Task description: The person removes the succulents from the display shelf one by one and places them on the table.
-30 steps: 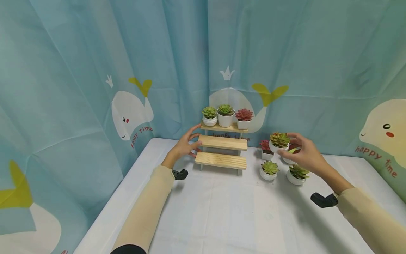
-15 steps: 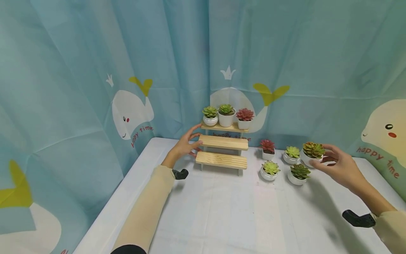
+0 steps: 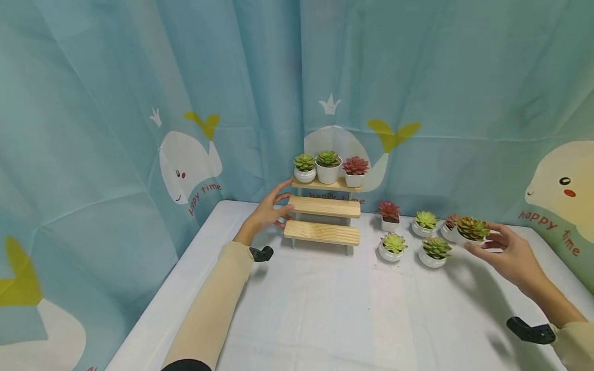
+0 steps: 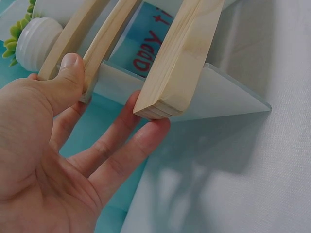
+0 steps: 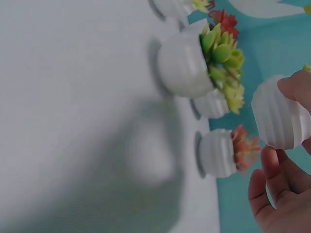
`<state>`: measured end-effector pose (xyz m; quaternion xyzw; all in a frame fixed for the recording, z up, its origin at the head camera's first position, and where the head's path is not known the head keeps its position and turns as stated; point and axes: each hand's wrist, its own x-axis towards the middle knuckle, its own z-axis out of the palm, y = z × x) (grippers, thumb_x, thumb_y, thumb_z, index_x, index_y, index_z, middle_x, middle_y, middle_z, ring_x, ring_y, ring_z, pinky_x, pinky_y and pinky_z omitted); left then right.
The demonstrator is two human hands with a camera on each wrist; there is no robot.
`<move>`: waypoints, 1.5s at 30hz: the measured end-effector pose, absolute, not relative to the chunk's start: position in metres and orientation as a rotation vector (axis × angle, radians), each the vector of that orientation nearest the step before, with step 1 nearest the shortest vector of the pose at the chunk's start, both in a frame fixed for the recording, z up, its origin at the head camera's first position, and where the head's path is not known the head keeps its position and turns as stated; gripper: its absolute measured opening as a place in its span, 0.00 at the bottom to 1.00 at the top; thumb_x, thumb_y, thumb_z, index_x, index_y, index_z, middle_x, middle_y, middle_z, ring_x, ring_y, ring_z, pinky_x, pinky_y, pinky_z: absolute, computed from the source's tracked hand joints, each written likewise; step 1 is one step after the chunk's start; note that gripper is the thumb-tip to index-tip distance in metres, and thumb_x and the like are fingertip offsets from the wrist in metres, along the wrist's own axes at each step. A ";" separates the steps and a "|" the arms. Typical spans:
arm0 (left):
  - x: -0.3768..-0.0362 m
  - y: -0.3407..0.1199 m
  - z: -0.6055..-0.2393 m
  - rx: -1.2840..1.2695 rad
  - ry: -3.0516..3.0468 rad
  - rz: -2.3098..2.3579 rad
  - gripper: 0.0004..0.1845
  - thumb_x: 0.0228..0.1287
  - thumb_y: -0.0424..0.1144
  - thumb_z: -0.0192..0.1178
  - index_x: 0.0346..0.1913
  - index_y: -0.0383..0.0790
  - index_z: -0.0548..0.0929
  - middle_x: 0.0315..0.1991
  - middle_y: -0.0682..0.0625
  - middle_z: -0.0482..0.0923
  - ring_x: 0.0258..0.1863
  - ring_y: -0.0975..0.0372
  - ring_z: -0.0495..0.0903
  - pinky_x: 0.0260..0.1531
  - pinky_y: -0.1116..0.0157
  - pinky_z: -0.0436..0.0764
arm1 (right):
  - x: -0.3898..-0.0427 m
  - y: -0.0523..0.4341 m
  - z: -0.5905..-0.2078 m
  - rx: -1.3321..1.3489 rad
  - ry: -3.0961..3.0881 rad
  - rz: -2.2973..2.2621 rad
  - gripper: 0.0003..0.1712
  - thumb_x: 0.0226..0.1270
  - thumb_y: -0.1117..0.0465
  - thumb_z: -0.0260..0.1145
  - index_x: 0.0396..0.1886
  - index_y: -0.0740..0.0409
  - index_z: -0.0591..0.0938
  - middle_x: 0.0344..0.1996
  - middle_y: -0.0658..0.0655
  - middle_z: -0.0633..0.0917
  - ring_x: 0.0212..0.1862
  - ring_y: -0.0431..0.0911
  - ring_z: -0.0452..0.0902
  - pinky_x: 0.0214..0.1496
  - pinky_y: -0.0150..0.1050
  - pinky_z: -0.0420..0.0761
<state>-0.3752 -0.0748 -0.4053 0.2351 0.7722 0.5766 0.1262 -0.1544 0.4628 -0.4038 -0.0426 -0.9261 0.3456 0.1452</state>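
A three-tier wooden stand [image 3: 323,206] sits at the back of the white table [image 3: 325,309]. Three potted succulents [image 3: 328,166] stand on its top shelf. My left hand [image 3: 282,204] rests against the stand's left end. In the left wrist view its thumb [image 4: 68,73] presses the middle shelf's end and its straight fingers [image 4: 146,133] touch the lowest shelf's end. My right hand [image 3: 482,242] holds a ribbed white pot [image 5: 274,116] with a green-red succulent [image 3: 472,228] just above the table, at the right end of a group of pots.
Several small potted succulents stand on the table right of the stand: a red one [image 3: 389,215], green ones [image 3: 425,223] [image 3: 392,246] [image 3: 435,251] and a pinkish one [image 3: 450,225]. A blue whale-print curtain [image 3: 139,103] closes off the back and sides.
My right hand has carried the green-red succulent pot rightward and down, from beside the stand to the right end of the pot group. My left hand has stayed at the stand.
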 end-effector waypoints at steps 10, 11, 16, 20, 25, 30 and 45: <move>-0.377 -0.075 -0.407 0.696 2.237 1.689 0.40 0.76 0.41 0.61 0.82 0.68 0.53 0.80 0.40 0.57 0.38 0.46 0.88 0.35 0.45 0.88 | -0.155 0.473 -0.432 -0.199 -2.658 1.048 0.47 0.69 0.51 0.74 0.73 0.75 0.62 0.57 0.82 0.76 0.36 0.15 0.66 0.29 0.22 0.75; -0.378 -0.076 -0.408 0.699 2.234 1.691 0.40 0.76 0.40 0.61 0.82 0.68 0.53 0.80 0.40 0.57 0.39 0.46 0.88 0.35 0.45 0.88 | -0.156 0.474 -0.434 -0.206 -2.662 1.046 0.47 0.69 0.51 0.74 0.73 0.75 0.62 0.58 0.83 0.75 0.36 0.15 0.65 0.30 0.21 0.74; -0.379 -0.076 -0.408 0.707 2.225 1.696 0.40 0.76 0.40 0.61 0.82 0.67 0.53 0.79 0.40 0.57 0.39 0.45 0.88 0.34 0.45 0.88 | -0.156 0.475 -0.443 -0.269 -2.709 1.008 0.49 0.70 0.48 0.73 0.73 0.76 0.62 0.59 0.84 0.74 0.38 0.21 0.69 0.30 0.22 0.71; -0.378 -0.076 -0.408 0.697 2.229 1.690 0.40 0.76 0.41 0.61 0.82 0.67 0.53 0.79 0.41 0.57 0.38 0.46 0.88 0.34 0.45 0.88 | -0.156 0.475 -0.449 -0.305 -2.732 1.003 0.48 0.71 0.47 0.71 0.73 0.77 0.61 0.59 0.85 0.73 0.46 0.53 0.81 0.29 0.22 0.71; -0.377 -0.077 -0.408 0.700 2.227 1.691 0.40 0.77 0.41 0.61 0.82 0.67 0.53 0.80 0.41 0.57 0.39 0.46 0.88 0.34 0.46 0.88 | -0.156 0.475 -0.455 -0.310 -2.738 1.012 0.48 0.71 0.47 0.71 0.72 0.78 0.61 0.59 0.85 0.73 0.53 0.73 0.76 0.29 0.23 0.71; -0.377 -0.076 -0.407 0.706 2.225 1.683 0.41 0.76 0.41 0.61 0.82 0.68 0.52 0.80 0.41 0.56 0.41 0.42 0.87 0.36 0.44 0.87 | -0.156 0.475 -0.459 -0.316 -2.746 1.002 0.49 0.71 0.47 0.71 0.72 0.78 0.61 0.58 0.86 0.73 0.53 0.73 0.77 0.29 0.23 0.72; -0.375 -0.075 -0.404 0.699 2.226 1.680 0.41 0.77 0.40 0.61 0.82 0.66 0.52 0.80 0.39 0.55 0.45 0.38 0.86 0.36 0.43 0.87 | -0.155 0.477 -0.462 -0.328 -2.771 1.072 0.49 0.73 0.45 0.68 0.73 0.78 0.58 0.60 0.86 0.71 0.56 0.75 0.74 0.30 0.21 0.71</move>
